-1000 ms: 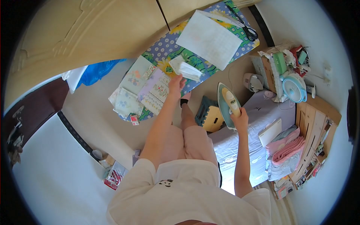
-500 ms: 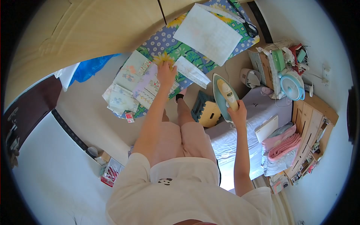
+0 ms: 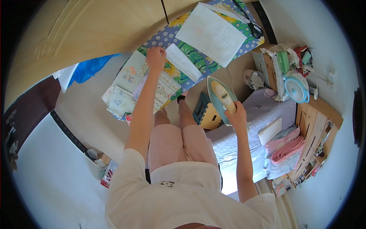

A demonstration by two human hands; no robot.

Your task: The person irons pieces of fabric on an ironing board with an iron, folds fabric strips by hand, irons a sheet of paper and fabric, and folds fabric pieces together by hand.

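Holds an iron [image 3: 214,93] in the right hand [image 3: 238,116], with fingers wrapped around the handle and hiding its near end. Has it raised off the floral board [image 3: 156,39], out past the near edge, with the soleplate not to be made out. Hovers the left hand [image 3: 155,59] toward the board's far side, fingers curled in narrow; cannot tell about anything pinched between them. Lies close to a folded white cloth [image 3: 183,62] there; cannot tell touching from just apart. Covers part of the patterned cloths [image 3: 164,88] with the left forearm [image 3: 143,107], and some of a small red-and-white item [image 3: 128,119], too small to read. Shows a large white sheet [image 3: 211,34] flat on the board, then scissors [image 3: 256,31], running out of view at the top edge. Hides part of a folding stool [image 3: 211,116] behind the iron.
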